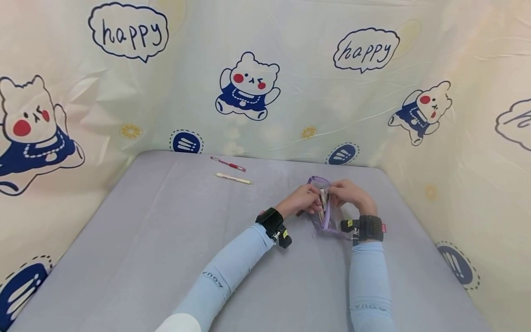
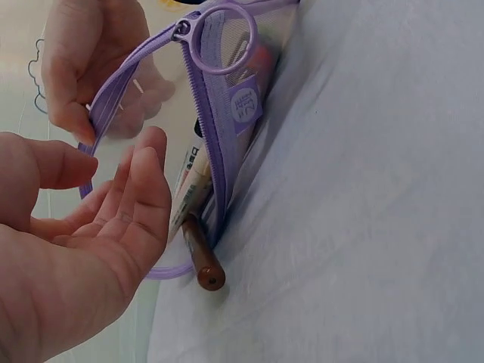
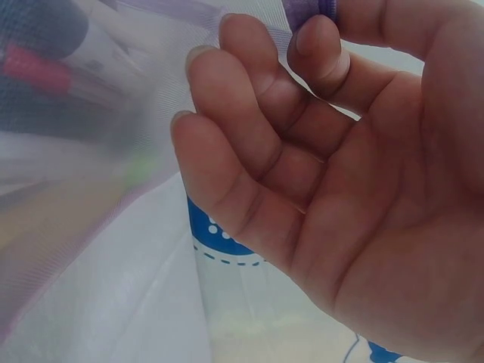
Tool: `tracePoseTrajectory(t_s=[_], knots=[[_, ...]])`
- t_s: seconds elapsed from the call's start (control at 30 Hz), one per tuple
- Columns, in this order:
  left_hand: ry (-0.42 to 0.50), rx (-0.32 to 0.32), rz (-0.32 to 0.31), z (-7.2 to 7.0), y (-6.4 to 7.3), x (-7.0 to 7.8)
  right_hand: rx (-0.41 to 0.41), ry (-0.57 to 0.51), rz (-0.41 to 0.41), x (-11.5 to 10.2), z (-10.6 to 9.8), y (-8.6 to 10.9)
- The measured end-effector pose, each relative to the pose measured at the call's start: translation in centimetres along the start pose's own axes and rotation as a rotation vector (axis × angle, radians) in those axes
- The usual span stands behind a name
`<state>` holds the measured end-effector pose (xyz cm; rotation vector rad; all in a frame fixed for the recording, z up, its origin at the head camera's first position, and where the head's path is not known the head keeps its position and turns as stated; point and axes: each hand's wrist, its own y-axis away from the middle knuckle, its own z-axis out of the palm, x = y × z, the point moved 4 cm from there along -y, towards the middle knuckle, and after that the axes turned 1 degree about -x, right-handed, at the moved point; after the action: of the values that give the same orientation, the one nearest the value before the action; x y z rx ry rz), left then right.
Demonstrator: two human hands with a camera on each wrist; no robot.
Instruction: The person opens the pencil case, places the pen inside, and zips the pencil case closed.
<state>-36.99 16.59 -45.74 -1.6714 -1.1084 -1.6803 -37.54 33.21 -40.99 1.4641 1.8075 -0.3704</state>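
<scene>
A see-through mesh pencil pouch (image 1: 327, 221) with purple zipper edging stands unzipped on the right part of the table. My right hand (image 1: 350, 191) pinches its zipper edge (image 3: 310, 9) between thumb and index finger; the other fingers curl loosely beside the mesh. My left hand (image 2: 91, 242) is at the pouch's mouth, fingers loosely bent, with nothing seen between them. Inside lie pens, among them a whitish pen (image 2: 193, 181). A brown pen (image 2: 204, 261) pokes out of the mouth. A purple ring pull (image 2: 223, 38) hangs at the zipper.
Toward the back of the grey table (image 1: 166, 240), left of the pouch, lie a red pen (image 1: 228, 163) and a pale yellow pen (image 1: 233, 178). A printed curtain (image 1: 290, 133) encloses the table's back and sides.
</scene>
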Motion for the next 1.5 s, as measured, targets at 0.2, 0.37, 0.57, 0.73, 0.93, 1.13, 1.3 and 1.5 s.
tracePoseTrajectory(t_s=[0.2, 0.37, 0.57, 0.73, 0.93, 1.13, 1.3, 1.5], knots=[[-0.097, -0.001, 0.048, -0.6, 0.3, 0.4, -0.001, 0.011, -0.005, -0.3, 0.0, 0.1], [-0.182, 0.008, 0.089, -1.5, 0.7, 0.8, -0.005, 0.010, -0.009, -0.4, -0.1, 0.1], [-0.299, 0.040, 0.110, -2.7, 1.1, 0.8, -0.005, 0.005, -0.006, -0.4, -0.3, -0.2], [-0.418, 0.105, 0.108, -3.9, 1.4, 0.6, -0.001, 0.015, -0.006, -0.5, -0.3, -0.1], [-0.495, 0.144, 0.112, -5.4, 1.8, 0.9, -0.020, 0.053, -0.018, -0.2, -0.2, 0.1], [-0.632, 0.180, 0.133, -7.4, 2.8, 1.6, -0.002, 0.049, -0.006, -0.1, -0.1, 0.4], [-0.734, 0.228, 0.144, -9.4, 4.1, 2.1, -0.013, 0.045, -0.007, -0.2, 0.0, 0.7], [-0.808, 0.253, 0.126, -11.3, 4.9, 2.4, -0.013, 0.043, -0.017, -1.4, 0.0, 1.6]])
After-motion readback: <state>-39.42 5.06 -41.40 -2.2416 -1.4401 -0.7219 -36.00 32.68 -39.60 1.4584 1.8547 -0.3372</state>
